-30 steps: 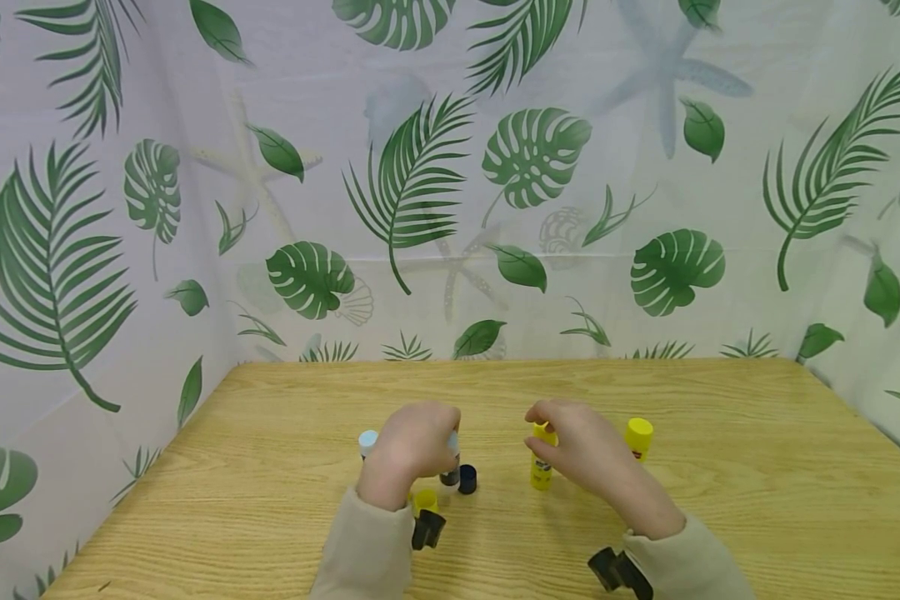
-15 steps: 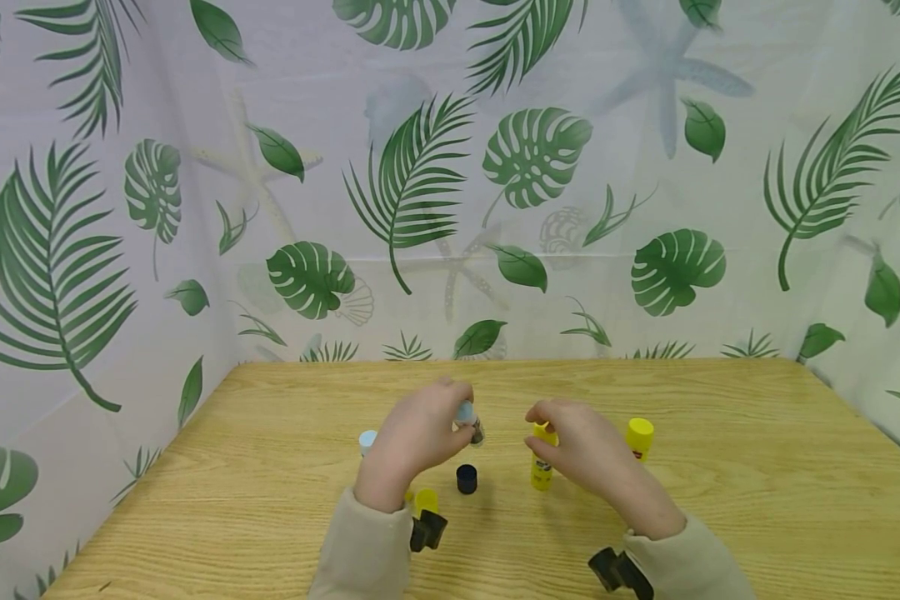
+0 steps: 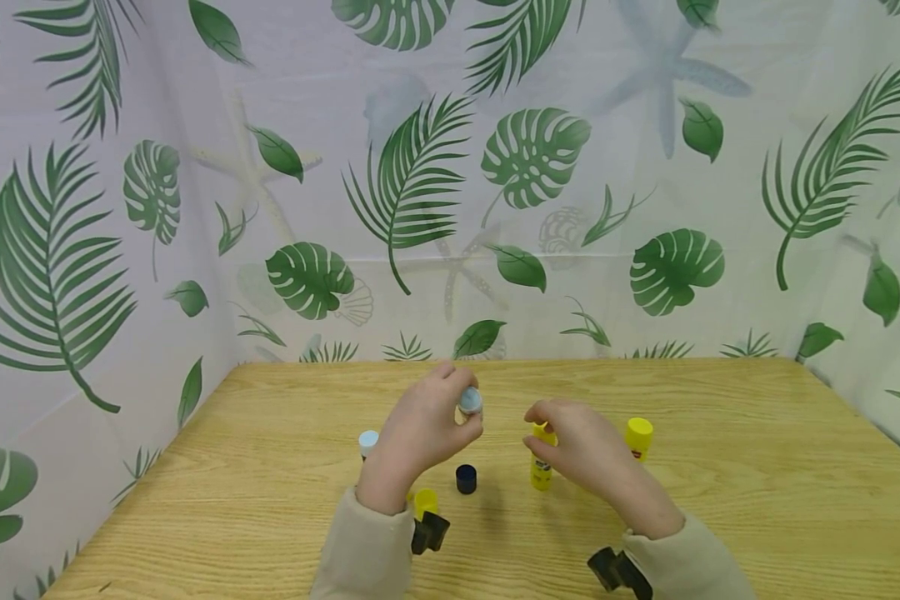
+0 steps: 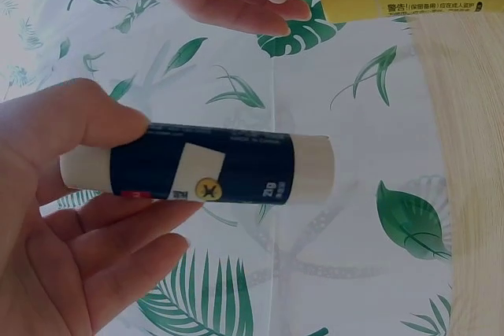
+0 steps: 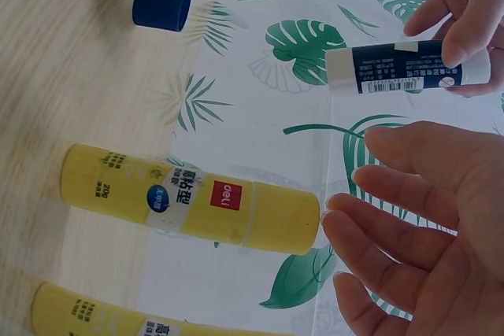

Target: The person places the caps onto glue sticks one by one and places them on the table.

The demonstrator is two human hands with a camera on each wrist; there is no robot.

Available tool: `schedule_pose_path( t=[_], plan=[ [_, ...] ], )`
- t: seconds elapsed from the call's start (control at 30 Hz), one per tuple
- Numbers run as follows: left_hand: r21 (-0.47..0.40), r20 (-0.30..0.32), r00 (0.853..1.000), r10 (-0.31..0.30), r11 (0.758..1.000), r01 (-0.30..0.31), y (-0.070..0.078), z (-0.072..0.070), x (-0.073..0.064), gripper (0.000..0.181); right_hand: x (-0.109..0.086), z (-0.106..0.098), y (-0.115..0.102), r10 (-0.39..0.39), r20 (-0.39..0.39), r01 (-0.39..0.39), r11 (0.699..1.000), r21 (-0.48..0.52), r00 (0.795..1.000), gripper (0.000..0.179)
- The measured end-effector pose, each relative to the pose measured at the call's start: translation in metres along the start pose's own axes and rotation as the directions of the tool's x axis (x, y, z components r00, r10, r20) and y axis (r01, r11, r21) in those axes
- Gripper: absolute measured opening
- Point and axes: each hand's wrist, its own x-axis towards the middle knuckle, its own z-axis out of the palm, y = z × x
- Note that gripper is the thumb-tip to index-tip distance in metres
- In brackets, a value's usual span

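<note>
My left hand (image 3: 429, 429) holds a navy glue stick (image 4: 201, 164) with white ends between thumb and fingers, up off the table. In the head view its pale end (image 3: 470, 402) faces me, so the stick is tilted. My right hand (image 3: 588, 450) has loosely bent fingers spread around the top of a yellow glue stick (image 3: 542, 473) that stands upright. In the right wrist view those fingertips (image 5: 340, 204) lie beside the yellow cap, gripping nothing. A small navy cap (image 3: 466, 479) sits on the table between the hands.
Another yellow glue stick (image 3: 639, 437) stands behind my right wrist. Left of my left hand is a glue stick with a pale top (image 3: 368, 441), partly hidden. A yellow cap-like piece (image 3: 425, 502) shows beside my left wrist. A leaf-patterned sheet (image 3: 450, 275) hangs behind the wooden table (image 3: 232, 467).
My left hand has raised the navy glue stick from beside the navy cap, moving up and slightly right, and tilted it. My right hand has stayed in place.
</note>
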Motion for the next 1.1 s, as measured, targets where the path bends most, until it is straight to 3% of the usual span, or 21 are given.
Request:
schedule_pose_path(
  t=[0.6, 1.1],
  plan=[
    [0.062, -0.056, 0.998, 0.026, 0.998, -0.023, 0.003, 0.003, 0.003, 0.032, 0.000, -0.002, -0.001, 0.002, 0.005, -0.002, 1.000, 0.004, 1.000, 0.016],
    [0.098, -0.132, 0.986, 0.097, 0.992, -0.084, -0.001, 0.000, 0.002, 0.027, 0.010, 0.000, -0.011, -0.042, -0.007, 0.043, 0.998, 0.056, 0.999, 0.016]
  ],
)
